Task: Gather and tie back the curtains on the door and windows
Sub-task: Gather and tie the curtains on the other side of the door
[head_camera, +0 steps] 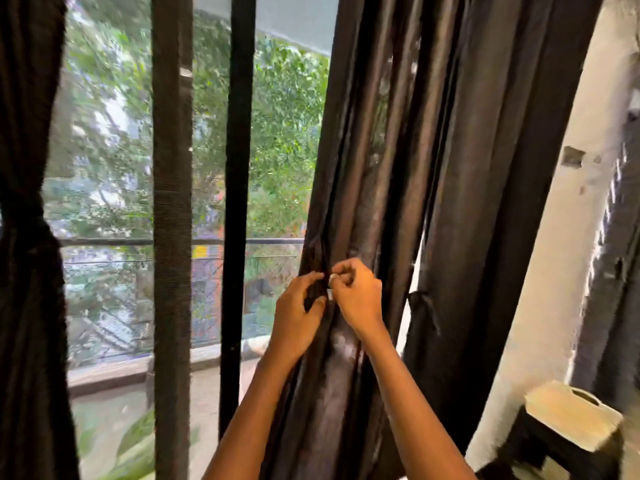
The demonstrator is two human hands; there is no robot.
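Seen from the head camera, the right curtain (433, 168) hangs in long dark brown folds over the right side of the glass door, between the black door frame (239, 202) and the white wall (554, 271). Both bare forearms reach up from the bottom edge to its inner edge, at about the height of the balcony rail (156, 241) outside.

The left hand (298, 306) has its fingers curled, and its grip is a pinch of thumb and forefinger on a narrow fold of the right curtain. The right hand (356, 296) is just beside it, the knuckles nearly touching. Its fingers are curled tight, and its grip is closed on a small pale piece (331, 285) held against the cloth (too small and blurred to say what it is).

At the far left the left curtain (31, 116) is drawn in at its waist by a dark tie band (31, 233) and spreads out again below it. A mesh screen frame (172, 202) stands between that curtain and the door frame, with green trees (284, 133) behind the glass. Low in the right corner a pale box (571, 414) sits on something dark, near the wall.
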